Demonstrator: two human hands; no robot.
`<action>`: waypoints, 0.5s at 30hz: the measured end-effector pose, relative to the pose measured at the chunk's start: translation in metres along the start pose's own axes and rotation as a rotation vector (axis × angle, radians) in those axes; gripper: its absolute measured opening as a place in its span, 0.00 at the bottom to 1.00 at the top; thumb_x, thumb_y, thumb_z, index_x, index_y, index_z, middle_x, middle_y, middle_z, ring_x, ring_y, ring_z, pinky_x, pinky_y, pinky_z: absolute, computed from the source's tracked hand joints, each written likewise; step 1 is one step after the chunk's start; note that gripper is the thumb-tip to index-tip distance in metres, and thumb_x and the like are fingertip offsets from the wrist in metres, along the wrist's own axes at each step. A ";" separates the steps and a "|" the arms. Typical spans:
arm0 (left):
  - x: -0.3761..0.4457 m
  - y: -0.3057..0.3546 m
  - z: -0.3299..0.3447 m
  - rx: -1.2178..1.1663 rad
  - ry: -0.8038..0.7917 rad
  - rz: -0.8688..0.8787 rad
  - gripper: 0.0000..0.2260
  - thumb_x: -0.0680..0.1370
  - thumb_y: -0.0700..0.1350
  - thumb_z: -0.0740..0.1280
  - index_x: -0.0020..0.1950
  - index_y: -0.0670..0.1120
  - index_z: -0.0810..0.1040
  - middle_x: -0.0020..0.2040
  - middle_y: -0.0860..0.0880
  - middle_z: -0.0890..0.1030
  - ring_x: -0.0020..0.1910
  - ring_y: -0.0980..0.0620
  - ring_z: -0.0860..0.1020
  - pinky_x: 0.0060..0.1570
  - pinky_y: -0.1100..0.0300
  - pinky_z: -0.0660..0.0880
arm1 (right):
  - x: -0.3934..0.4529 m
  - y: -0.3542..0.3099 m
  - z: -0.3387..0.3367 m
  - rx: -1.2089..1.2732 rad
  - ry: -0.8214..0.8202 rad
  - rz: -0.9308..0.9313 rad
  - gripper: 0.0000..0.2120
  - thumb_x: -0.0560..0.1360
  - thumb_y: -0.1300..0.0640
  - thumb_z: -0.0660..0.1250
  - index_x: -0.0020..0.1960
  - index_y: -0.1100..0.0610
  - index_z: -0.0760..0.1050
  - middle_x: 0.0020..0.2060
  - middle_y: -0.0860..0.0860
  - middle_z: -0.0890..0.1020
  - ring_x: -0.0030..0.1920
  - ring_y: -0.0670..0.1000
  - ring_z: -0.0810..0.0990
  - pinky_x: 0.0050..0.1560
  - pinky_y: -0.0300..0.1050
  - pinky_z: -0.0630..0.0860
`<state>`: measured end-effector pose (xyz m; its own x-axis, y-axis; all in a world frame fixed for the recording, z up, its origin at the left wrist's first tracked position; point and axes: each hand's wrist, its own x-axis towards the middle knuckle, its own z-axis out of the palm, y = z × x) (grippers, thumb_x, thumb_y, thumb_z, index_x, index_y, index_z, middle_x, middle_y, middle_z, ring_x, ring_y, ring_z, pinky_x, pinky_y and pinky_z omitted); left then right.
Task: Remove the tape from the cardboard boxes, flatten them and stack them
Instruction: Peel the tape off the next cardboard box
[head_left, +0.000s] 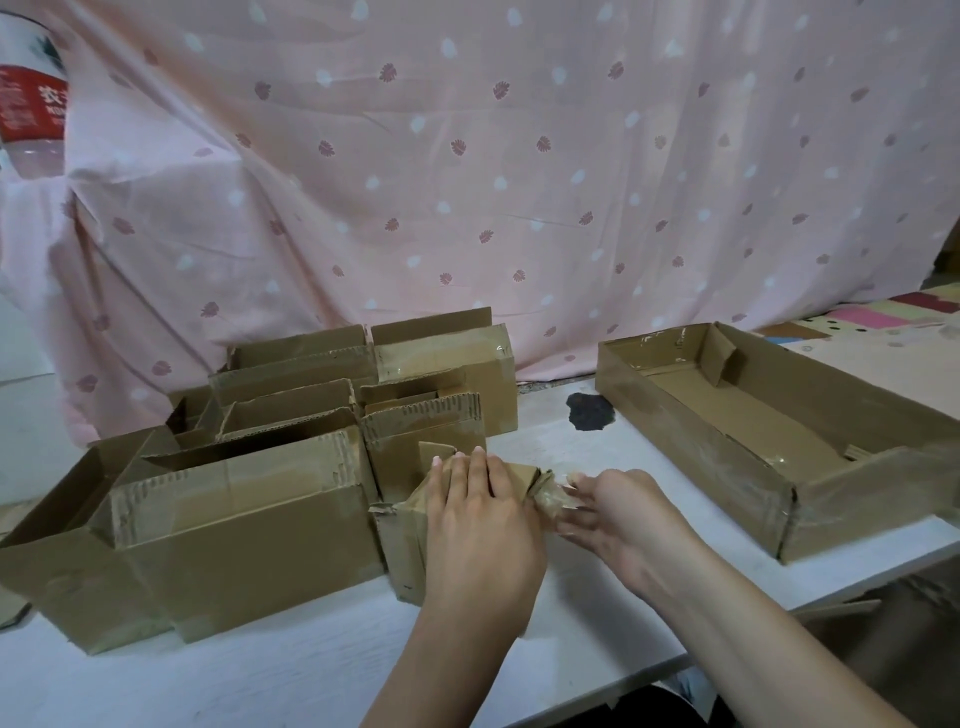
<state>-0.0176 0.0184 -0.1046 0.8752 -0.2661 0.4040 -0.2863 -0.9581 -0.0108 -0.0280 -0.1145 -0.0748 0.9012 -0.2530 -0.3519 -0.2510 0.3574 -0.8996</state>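
Note:
A small cardboard box (402, 545) lies at the middle of the white table (291, 670). My left hand (483, 525) presses flat on top of it, fingers together. My right hand (608, 514) sits just to its right and pinches a strip of clear tape (550, 493) that runs from the box's right end. A large open box (208, 535) stands to the left, with several smaller open boxes (363, 374) packed behind it. A long, shallow open box (753, 431) with tape on its walls lies at the right.
A pink patterned cloth (467, 182) hangs behind the table. A dark stain (589, 410) marks the tabletop between the box groups. A red-and-white container (31, 88) shows at the upper left. Coloured mats (883, 312) lie at the far right.

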 end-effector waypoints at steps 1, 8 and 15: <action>0.000 0.000 -0.002 0.005 -0.018 0.006 0.25 0.74 0.50 0.55 0.56 0.35 0.83 0.55 0.37 0.83 0.57 0.38 0.82 0.65 0.45 0.60 | -0.002 0.000 0.001 0.005 -0.010 -0.008 0.12 0.82 0.67 0.55 0.63 0.70 0.71 0.47 0.60 0.82 0.35 0.59 0.81 0.42 0.52 0.83; 0.004 0.004 -0.020 -0.012 -0.117 -0.027 0.29 0.82 0.55 0.49 0.75 0.37 0.66 0.75 0.38 0.67 0.76 0.40 0.63 0.76 0.44 0.50 | -0.016 -0.013 0.006 -0.405 -0.074 -0.109 0.19 0.80 0.45 0.64 0.47 0.63 0.75 0.36 0.56 0.80 0.34 0.62 0.82 0.39 0.51 0.82; 0.003 0.005 -0.015 -0.023 -0.112 -0.092 0.32 0.76 0.57 0.49 0.59 0.35 0.82 0.58 0.38 0.82 0.60 0.39 0.81 0.63 0.41 0.75 | -0.002 -0.017 0.001 -0.414 -0.144 -0.102 0.09 0.80 0.60 0.67 0.46 0.66 0.79 0.38 0.62 0.81 0.29 0.57 0.77 0.35 0.47 0.80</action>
<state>-0.0226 0.0143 -0.0893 0.9357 -0.1888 0.2980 -0.2109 -0.9765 0.0434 -0.0254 -0.1196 -0.0584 0.9613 -0.1296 -0.2432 -0.2525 -0.0605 -0.9657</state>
